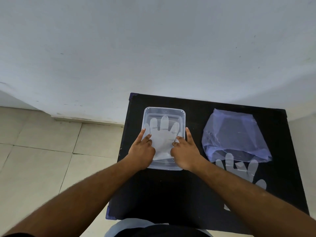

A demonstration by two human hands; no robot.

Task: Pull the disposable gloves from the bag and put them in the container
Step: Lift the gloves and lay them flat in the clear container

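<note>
Left hand [142,151]: fingers spread, pressing the glove [162,139] flat in the container [183,117], frame centre.
Right hand [185,152]: likewise open, gripping nothing.
Next glove [239,168]: by the bag [236,134], lower right.
Tip: smooth from the middle outward.

Table [188,194]: stands against the wall [153,48], floor tiles [42,159] to its left. Container [182,120]: on the table's left half, toward the wall. Glove [162,139]: flat inside the container, fingers toward the wall. Left hand [141,152] and right hand [185,151]: on the glove, at its two sides. Bag [234,134]: right of the container, apart from it. Second glove [239,168]: at the bag's near edge, partly under it.
</note>
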